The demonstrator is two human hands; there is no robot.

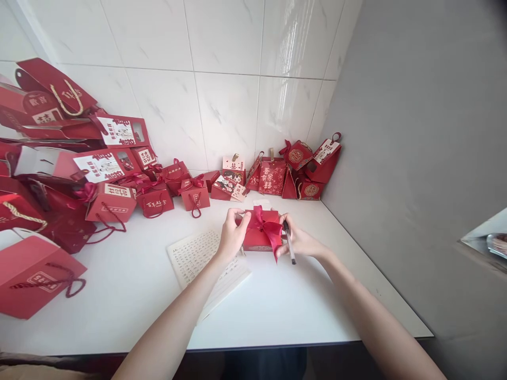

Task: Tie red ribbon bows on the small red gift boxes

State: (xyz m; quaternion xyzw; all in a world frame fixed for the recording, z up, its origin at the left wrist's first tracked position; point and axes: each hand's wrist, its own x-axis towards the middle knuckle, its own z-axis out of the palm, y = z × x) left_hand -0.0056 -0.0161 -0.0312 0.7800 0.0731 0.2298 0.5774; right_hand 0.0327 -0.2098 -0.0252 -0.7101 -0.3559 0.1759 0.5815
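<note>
A small red gift box (253, 240) with a dark pink ribbon bow (266, 226) on it sits between my two hands near the middle of the white table. My left hand (234, 231) grips its left side, thumb on the top edge. On the right side my right hand (296, 237) holds the box with its fingers by the ribbon's tail. A pen (290, 245) is also held in my right hand, pointing down and towards me. Under my left wrist lies an open notebook (232, 282) with handwritten lines on its upper page.
Many red gift boxes and bags (106, 166) are piled along the table's left side. More small red boxes (273, 177) stand against the tiled wall (227, 116) at the back. A grey panel (404, 158) borders the white table (309, 316) on the right.
</note>
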